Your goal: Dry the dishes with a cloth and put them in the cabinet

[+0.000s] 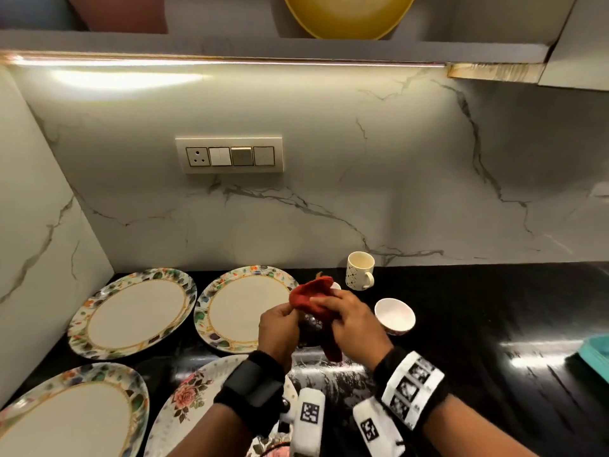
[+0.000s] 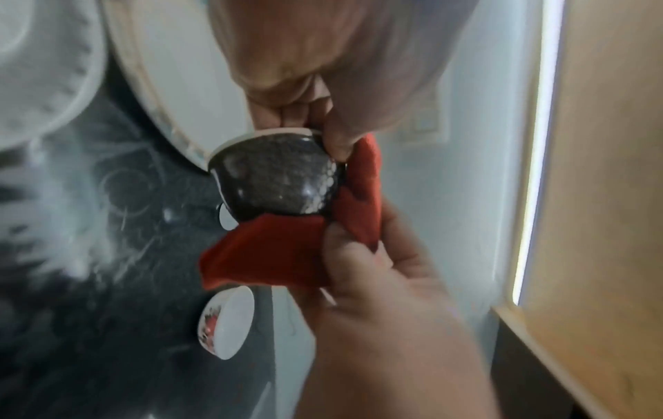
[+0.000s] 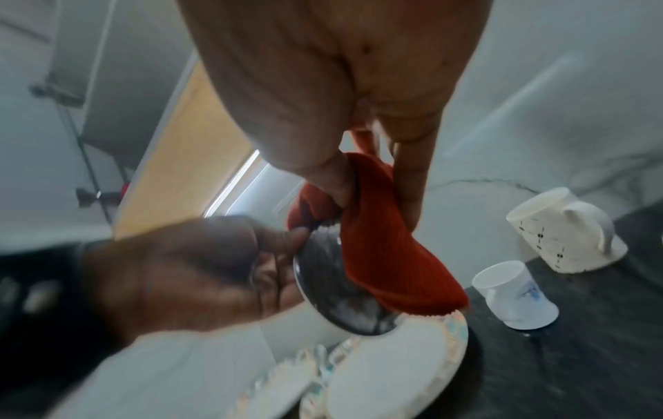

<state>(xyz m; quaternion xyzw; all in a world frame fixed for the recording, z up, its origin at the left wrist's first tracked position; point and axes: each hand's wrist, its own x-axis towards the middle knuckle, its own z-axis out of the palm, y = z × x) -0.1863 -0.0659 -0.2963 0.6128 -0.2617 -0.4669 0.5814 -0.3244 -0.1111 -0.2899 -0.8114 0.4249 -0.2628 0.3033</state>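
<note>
Over the counter's (image 1: 461,324) mid-front edge, the left hand (image 1: 278,328) is curling its fingers round a small dark cup (image 2: 276,178), thumb at the rim, while the right hand (image 1: 354,319) is pinching a red cloth (image 1: 313,293) and pressing it against the cup's side and mouth. Both are held above the counter, just beside the back-centre floral plate (image 1: 244,305). Risks, as I read it: the cup is glossy and prob. wet, so the wiping push could be twisting it out of the left-hand grip and dropping it onto the plates or hard counter; the trailing cloth end could be snagging the white bowl (image 1: 395,315) near the right wrist. The speckled mug (image 1: 360,270) is standing toward the back edge, a small white cup (image 3: 516,300) nearer. Hard to tell: the head view is hiding most of the dark cup behind cloth and fingers; its inside isn't showing, so how dry it is — can't say. Wrist views are blurred. Shelf contents up top are cut off, incl. a yellow dish (image 1: 346,14).
</note>
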